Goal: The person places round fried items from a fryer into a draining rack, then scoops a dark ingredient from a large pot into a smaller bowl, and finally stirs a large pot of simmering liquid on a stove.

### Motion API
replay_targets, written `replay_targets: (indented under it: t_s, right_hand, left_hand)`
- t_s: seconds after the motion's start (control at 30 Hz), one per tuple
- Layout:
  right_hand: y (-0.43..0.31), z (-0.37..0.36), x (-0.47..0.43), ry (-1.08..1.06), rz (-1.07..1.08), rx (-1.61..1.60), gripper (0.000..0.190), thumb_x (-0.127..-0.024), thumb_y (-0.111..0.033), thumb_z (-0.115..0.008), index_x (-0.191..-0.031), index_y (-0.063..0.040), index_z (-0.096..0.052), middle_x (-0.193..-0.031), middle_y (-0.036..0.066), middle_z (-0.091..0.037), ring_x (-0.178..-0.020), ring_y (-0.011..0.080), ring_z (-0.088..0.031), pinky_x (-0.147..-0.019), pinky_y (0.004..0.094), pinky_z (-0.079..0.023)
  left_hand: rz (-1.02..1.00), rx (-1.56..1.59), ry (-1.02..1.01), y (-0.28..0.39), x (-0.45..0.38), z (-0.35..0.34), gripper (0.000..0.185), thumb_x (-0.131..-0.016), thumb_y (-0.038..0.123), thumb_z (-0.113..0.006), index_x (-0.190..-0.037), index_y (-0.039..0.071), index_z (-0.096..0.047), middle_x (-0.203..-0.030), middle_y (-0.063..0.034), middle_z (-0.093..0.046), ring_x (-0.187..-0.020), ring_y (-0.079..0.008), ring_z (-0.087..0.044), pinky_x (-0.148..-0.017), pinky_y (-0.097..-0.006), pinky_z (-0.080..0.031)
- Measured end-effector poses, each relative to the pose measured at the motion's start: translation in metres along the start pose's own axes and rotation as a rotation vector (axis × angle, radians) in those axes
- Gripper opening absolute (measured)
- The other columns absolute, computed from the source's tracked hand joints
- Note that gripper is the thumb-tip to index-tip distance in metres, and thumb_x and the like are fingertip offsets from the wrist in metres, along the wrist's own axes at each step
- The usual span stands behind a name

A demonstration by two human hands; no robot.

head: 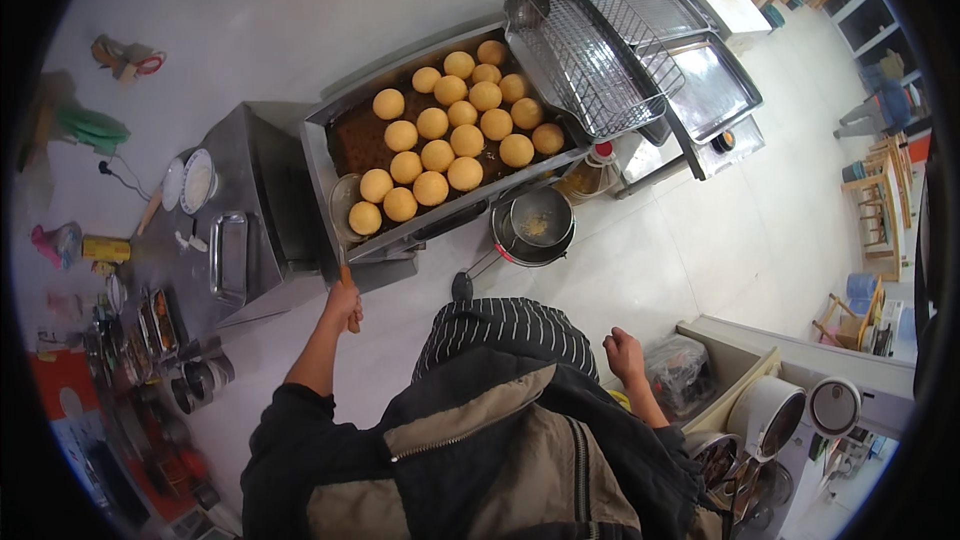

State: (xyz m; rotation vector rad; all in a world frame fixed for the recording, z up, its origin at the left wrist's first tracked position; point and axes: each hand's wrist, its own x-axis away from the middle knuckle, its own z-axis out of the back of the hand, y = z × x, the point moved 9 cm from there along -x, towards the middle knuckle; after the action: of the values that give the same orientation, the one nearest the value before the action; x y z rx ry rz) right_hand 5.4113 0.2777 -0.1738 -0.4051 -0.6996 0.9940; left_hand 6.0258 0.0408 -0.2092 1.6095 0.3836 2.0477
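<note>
My left hand (344, 304) is closed around the wooden handle of a round mesh skimmer (346, 199). The skimmer's head lies at the left end of a rectangular metal fryer (318, 165), next to the nearest golden balls. Many round golden fried balls (466, 141) float in the brown oil (360, 136), mostly in its middle and right. My right hand (623, 352) hangs at my right side, away from the fryer, its fingers curled; nothing shows in it.
Wire baskets and racks (600, 67) stand right of the fryer, beside metal trays (705, 86). Below are a pot with a strainer (541, 217) and an oil jug (589, 176). A steel counter (225, 157) at left holds a small tray (229, 255) and a white bowl (198, 180).
</note>
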Motion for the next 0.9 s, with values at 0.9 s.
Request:
replay_targets:
  t_s: [0.9]
  right_hand:
    - [0.121, -0.072, 0.124, 0.257, -0.512, -0.362, 0.026, -0.084, -0.019, -0.051, -0.099, -0.005, -0.067, -0.094, 0.022, -0.068, -0.092, 0.0419, -0.064, -0.084, 0.0513, -0.050]
  left_hand:
    - [-0.143, 0.300, -0.549, 0.188, 0.037, -0.237, 0.026, -0.103, 0.023, -0.039, -0.119, 0.002, -0.039, -0.050, 0.0051, -0.027, -0.034, -0.0057, -0.023, -0.030, -0.0233, -0.021]
